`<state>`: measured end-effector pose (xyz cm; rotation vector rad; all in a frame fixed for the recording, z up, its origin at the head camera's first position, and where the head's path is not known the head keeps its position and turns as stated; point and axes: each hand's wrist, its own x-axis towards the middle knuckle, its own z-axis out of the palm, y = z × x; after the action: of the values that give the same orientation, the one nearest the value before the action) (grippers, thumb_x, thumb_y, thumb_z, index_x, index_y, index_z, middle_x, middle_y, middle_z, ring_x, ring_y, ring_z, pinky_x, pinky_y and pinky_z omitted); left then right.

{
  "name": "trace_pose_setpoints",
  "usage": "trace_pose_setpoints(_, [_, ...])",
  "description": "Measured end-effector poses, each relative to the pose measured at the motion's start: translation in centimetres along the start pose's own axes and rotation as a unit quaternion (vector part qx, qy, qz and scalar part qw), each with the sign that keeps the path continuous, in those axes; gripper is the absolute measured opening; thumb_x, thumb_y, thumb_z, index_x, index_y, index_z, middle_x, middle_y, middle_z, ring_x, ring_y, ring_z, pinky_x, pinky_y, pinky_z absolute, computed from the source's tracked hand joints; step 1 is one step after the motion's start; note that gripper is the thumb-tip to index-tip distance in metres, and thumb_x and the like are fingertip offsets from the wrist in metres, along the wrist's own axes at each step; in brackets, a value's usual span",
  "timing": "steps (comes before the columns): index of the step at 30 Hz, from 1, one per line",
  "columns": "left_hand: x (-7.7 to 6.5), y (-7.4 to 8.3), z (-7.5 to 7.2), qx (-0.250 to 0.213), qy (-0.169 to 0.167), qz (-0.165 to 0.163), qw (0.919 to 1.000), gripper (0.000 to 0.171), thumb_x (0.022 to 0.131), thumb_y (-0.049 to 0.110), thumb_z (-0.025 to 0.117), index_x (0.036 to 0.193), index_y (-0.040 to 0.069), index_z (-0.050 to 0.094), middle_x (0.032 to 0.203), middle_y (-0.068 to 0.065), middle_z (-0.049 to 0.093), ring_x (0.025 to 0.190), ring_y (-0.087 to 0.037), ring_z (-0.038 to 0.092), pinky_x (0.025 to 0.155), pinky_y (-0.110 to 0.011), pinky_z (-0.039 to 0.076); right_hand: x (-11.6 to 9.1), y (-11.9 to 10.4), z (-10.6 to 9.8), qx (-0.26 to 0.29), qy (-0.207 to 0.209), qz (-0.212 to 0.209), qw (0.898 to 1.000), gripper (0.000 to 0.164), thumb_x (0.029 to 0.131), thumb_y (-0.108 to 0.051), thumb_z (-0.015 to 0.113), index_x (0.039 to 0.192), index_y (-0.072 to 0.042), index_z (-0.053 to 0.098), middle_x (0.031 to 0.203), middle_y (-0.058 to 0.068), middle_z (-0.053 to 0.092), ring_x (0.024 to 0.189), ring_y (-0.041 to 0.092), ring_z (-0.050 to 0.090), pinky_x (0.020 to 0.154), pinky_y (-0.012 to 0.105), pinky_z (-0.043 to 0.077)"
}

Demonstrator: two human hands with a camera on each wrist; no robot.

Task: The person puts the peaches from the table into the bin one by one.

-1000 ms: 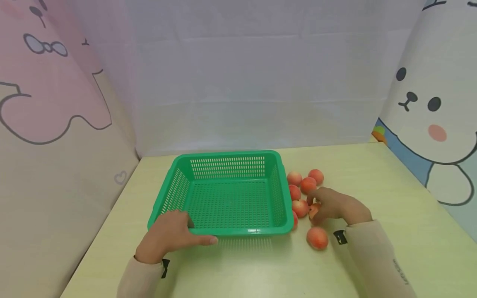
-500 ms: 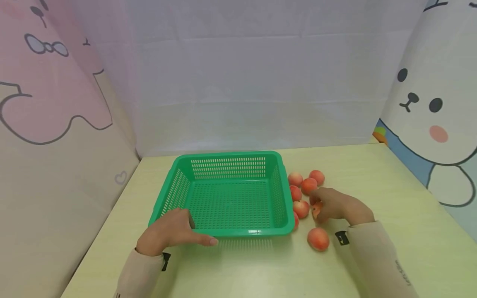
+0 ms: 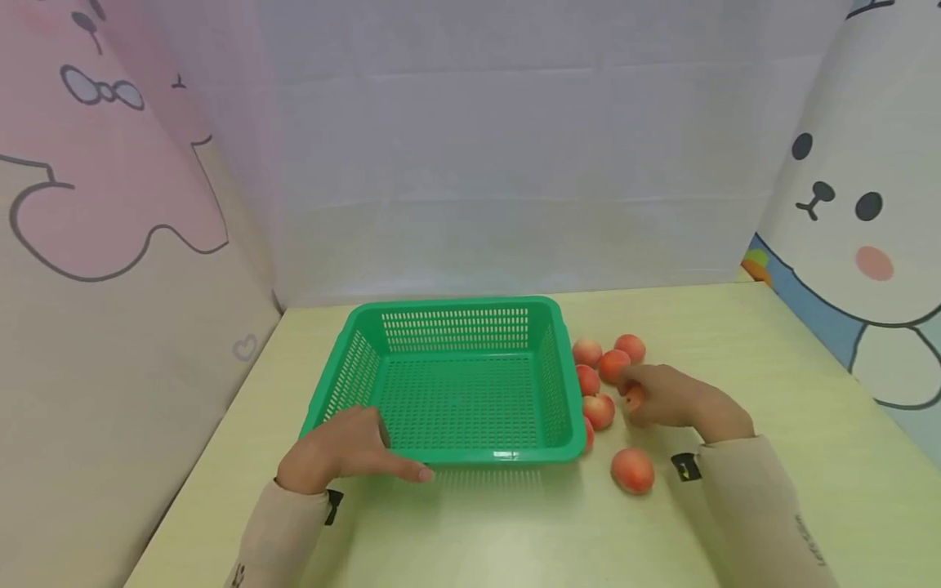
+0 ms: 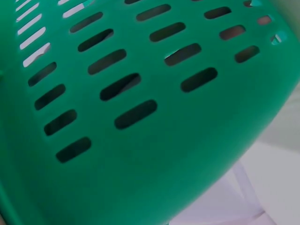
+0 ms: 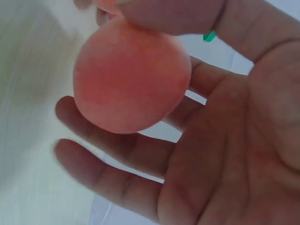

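Observation:
My left hand [image 3: 338, 449] holds the near left part of the rim of a green plastic basket [image 3: 507, 456], thumb along the outside and fingers reaching over inside. Slotted basket wall [image 4: 154, 159] fills the left wrist view. To the right of the basket, my right hand [image 3: 680, 402] holds a peach [image 5: 131, 75], pinched between thumb [image 5: 183, 16] and fingers; in the head view the fingers partly cover it. Several other peaches lie close against the basket's right side, among them a paler one [image 3: 599, 411]. A single peach [image 3: 633, 471] lies apart, nearer the front.
A pale wood-look table [image 3: 500, 539] carries everything. White cloth [image 3: 500, 163] hangs behind it, and printed cartoon curtains [image 3: 845, 245] stand at both sides. The basket holds nothing inside its mesh floor [image 3: 456, 400].
My right hand has risen a little with the peach, away from the pale peach beside it. The left hand keeps its grip on the basket. The head view has shifted slightly.

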<state>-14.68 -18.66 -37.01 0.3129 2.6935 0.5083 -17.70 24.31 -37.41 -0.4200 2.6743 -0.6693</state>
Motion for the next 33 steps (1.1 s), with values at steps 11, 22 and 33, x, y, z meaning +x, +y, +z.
trace_pose_setpoints(11, [0.1,0.4,-0.2,-0.009,-0.004,0.007,0.9999,0.081,0.046,0.081,0.071,0.051,0.019,0.019,0.051,0.008,0.011,0.048,-0.009,0.009,0.042,-0.026,0.014,-0.6,0.8,-1.2,-0.013,0.074,-0.059,0.995,0.026,0.080,-0.008,0.062,0.105,-0.002,0.056,0.086,0.003,0.053,0.078,0.021,0.049,0.068,0.038,0.044])
trace_pose_setpoints(22, [0.4,0.2,-0.2,-0.013,-0.013,0.013,0.9997,0.082,0.046,0.080,0.072,0.050,0.019,0.018,0.052,0.007,0.009,0.049,-0.010,0.007,0.042,-0.026,0.012,-0.7,0.2,-1.9,-0.032,0.131,-0.024,0.991,0.013,0.089,-0.023,0.059,0.095,-0.011,0.057,0.078,0.000,0.055,0.071,0.019,0.050,0.059,0.034,0.043])
trace_pose_setpoints(33, [0.4,0.1,-0.2,0.004,-0.001,0.015,0.9999,0.082,0.044,0.084,0.069,0.050,0.019,0.017,0.052,0.007,0.008,0.050,-0.010,0.007,0.043,-0.026,0.011,-1.3,-1.3,-2.5,-0.074,0.240,-0.037,0.967,0.009,0.087,-0.026,0.059,0.080,-0.021,0.060,0.066,-0.004,0.054,0.059,0.017,0.047,0.051,0.032,0.038])
